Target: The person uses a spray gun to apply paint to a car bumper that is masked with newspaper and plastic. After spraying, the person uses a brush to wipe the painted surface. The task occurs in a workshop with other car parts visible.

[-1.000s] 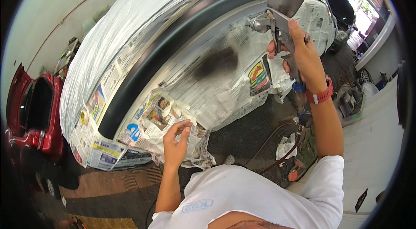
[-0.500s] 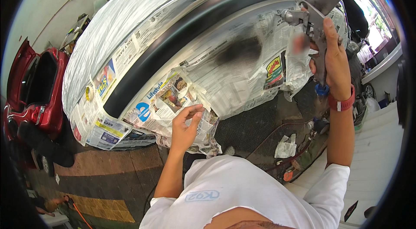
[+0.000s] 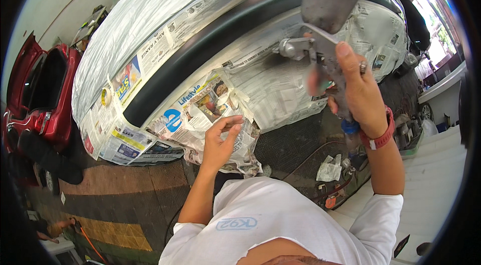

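Note:
My right hand (image 3: 363,94) is wrapped round the handle of a grey metal spray gun (image 3: 325,57), whose large cup (image 3: 330,2) sits on top. A blue fitting (image 3: 349,127) shows at the foot of the handle. Ahead of the gun runs a long, curved, dark strip (image 3: 193,54) on a car body masked with newspaper (image 3: 165,137) and pale plastic sheeting (image 3: 115,34). Beside the loose lower newspaper hovers my left hand (image 3: 219,142), holding nothing, fingers loosely bent and thumb apart; whether it touches the paper I cannot tell.
On the masking at left is a roll of tape (image 3: 106,96). A red car (image 3: 65,74) with its rear lid raised stands far left. Crumpled paper (image 3: 329,168) and a hose (image 3: 305,167) lie on the floor. Another person's arm (image 3: 62,225) shows at lower left.
My right hand has swung the spray gun leftward along the dark strip, and the gun appears larger. My left hand has shifted slightly right, staying open.

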Tool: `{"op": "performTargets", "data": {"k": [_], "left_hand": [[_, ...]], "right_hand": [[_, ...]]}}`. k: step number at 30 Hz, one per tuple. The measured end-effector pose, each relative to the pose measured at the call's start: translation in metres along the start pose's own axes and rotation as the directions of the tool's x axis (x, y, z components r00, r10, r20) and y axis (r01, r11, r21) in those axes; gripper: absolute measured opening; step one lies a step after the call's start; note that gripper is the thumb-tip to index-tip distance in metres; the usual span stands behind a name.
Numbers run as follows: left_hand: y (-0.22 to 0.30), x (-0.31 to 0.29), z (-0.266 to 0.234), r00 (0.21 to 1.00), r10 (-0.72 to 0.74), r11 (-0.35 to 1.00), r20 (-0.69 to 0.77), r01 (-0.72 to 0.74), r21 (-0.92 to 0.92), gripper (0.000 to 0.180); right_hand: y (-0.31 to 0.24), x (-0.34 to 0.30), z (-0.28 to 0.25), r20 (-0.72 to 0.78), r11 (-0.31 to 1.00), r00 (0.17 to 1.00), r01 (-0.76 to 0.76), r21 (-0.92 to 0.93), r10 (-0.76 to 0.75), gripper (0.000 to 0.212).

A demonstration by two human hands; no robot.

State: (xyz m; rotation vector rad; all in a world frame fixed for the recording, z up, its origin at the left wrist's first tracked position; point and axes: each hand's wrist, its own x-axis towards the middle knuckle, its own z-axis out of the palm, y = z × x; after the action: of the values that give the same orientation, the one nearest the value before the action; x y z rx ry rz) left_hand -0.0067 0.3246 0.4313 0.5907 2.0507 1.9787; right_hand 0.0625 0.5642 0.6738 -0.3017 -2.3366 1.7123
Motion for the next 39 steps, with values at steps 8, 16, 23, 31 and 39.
{"op": "performTargets", "data": {"k": [8,16,23,31,39], "left_hand": [[-0.008,-0.007,-0.014,1.0,-0.005,0.999,-0.024,0.005,-0.032,0.028],[-0.01,-0.007,-0.021,1.0,-0.016,0.997,0.009,0.016,-0.073,0.029],[-0.018,-0.003,-0.026,1.0,-0.011,0.996,0.021,0.013,-0.087,0.029],[-0.013,0.008,-0.021,0.995,0.066,0.994,0.077,-0.058,-0.096,0.03],[-0.01,0.007,-0.023,0.997,0.041,0.993,0.067,-0.034,-0.114,0.03]], "right_hand": [[-0.008,0.007,0.049,0.243,1.0,0.97,0.018,-0.022,-0.012,0.062],[-0.038,0.031,0.029,0.067,0.984,0.998,-0.007,-0.18,0.02,0.071],[-0.067,0.032,-0.031,-0.221,0.93,0.972,-0.009,-0.367,-0.078,0.073],[-0.099,0.043,-0.051,-0.226,0.859,0.959,0.035,-0.511,-0.173,0.075],[-0.147,0.053,0.067,-0.081,0.859,0.951,-0.304,-0.411,0.298,0.063]]}}
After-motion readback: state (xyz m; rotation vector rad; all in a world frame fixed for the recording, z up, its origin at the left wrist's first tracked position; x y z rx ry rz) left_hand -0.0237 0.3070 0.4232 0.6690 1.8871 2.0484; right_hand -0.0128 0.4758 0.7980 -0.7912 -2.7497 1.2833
